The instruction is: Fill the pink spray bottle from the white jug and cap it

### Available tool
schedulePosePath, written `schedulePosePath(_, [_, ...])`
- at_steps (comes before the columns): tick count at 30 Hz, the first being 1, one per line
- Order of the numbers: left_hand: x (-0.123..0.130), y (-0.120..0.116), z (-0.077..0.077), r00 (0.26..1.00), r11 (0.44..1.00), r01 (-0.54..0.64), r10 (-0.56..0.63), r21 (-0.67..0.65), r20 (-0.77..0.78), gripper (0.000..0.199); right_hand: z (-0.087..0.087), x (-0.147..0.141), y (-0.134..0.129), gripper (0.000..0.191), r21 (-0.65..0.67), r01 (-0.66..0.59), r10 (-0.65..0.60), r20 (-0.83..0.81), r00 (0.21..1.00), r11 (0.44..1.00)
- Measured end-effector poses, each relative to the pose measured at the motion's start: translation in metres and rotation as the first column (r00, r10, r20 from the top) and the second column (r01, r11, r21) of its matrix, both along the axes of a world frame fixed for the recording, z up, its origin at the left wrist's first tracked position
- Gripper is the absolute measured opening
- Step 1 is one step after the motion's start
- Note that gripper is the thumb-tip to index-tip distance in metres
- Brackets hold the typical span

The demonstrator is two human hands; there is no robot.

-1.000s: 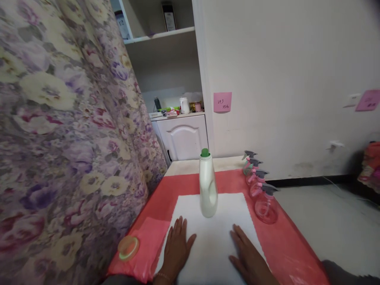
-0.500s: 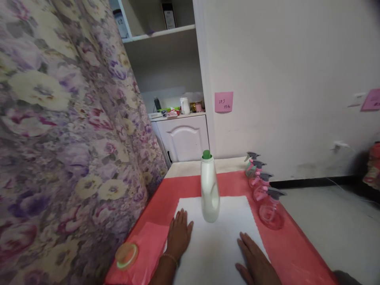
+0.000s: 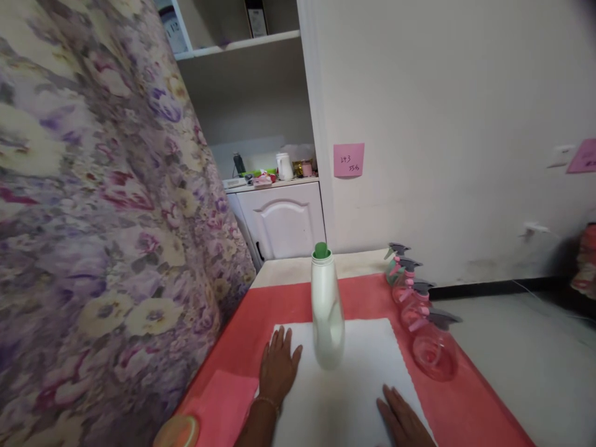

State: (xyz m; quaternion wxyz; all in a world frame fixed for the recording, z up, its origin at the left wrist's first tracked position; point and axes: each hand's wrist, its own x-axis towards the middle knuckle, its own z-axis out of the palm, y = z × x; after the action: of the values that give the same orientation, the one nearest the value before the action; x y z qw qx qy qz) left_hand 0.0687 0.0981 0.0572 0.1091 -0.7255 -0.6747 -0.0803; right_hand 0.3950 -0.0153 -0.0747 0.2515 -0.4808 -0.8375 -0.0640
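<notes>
A pale greenish-white detergent bottle (image 3: 328, 310) stands upright on a white cloth (image 3: 358, 385), its green spout (image 3: 321, 250) showing at the uncapped neck. My left hand (image 3: 279, 366) lies flat on the cloth's left side, fingers stretched out, apart from the bottle. On the cloth's right side rests my right hand (image 3: 403, 419), partly cut off by the lower edge of the view. Its visible fingers are extended and nothing is in them. Neither hand touches the bottle.
Several spray bottles (image 3: 434, 354) line the table's right edge. A pink cloth (image 3: 223, 403) and a round orange-green lid-like thing (image 3: 179, 431) lie at left on the red table cover (image 3: 279, 301). A floral curtain (image 3: 116, 248) hangs along the left; a cabinet (image 3: 288, 217) stands behind.
The view has shifted slightly, so the bottles and cloth sit lower in it. My right hand appears lower and farther out of view. Both hands stay flat on the cloth.
</notes>
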Motion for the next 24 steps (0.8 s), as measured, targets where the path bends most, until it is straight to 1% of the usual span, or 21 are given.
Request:
schedulePosePath(2, [0.0,0.001,-0.001,1.0,1.0,-0.001,0.001,0.004,-0.006,0.058,-0.001,-0.003,-0.001,0.06,0.027,0.004,-0.004,0.007,1.0,1.0])
schedulePosePath(7, [-0.003,0.005,-0.006,1.0,1.0,0.004,-0.003,0.026,-0.028,0.061,0.003,-0.013,-0.002,0.055,0.103,0.124,-0.126,0.016,0.992,0.987])
schedulePosePath(9, [-0.004,0.009,-0.009,0.999,0.999,-0.002,0.004,0.037,-0.044,0.063,0.005,-0.013,-0.001,0.06,0.161,0.113,-0.119,0.028,0.993,0.98])
schedulePosePath(11, [-0.004,0.012,-0.009,0.999,0.999,-0.012,0.013,0.033,-0.052,0.064,0.009,-0.01,0.0,0.064,0.191,0.089,-0.098,0.038,0.994,0.977])
schedulePosePath(14, [-0.003,0.012,-0.005,0.998,1.0,-0.026,0.027,0.015,-0.049,0.064,0.015,-0.009,-0.001,0.066,0.148,0.084,-0.087,0.013,0.996,0.985])
schedulePosePath(16, [-0.002,0.005,-0.002,0.998,0.999,-0.037,0.037,0.01,-0.044,0.063,0.02,-0.011,-0.004,0.067,0.101,0.103,-0.102,-0.015,0.995,0.99])
schedulePosePath(18, [-0.002,-0.01,-0.003,0.999,0.999,-0.033,0.033,0.012,-0.037,0.061,0.027,-0.015,-0.009,0.066,0.064,0.126,-0.125,-0.02,0.992,0.99])
schedulePosePath(22, [-0.003,-0.048,-0.014,0.999,0.999,0.051,-0.051,0.001,-0.009,0.062,0.046,-0.022,-0.021,0.059,0.036,0.153,-0.153,-0.023,0.988,0.987])
schedulePosePath(24, [-0.004,-0.062,-0.018,0.997,0.997,0.073,-0.073,0.003,-0.006,0.063,0.056,-0.025,-0.026,0.056,0.027,0.18,-0.179,-0.039,0.983,0.983])
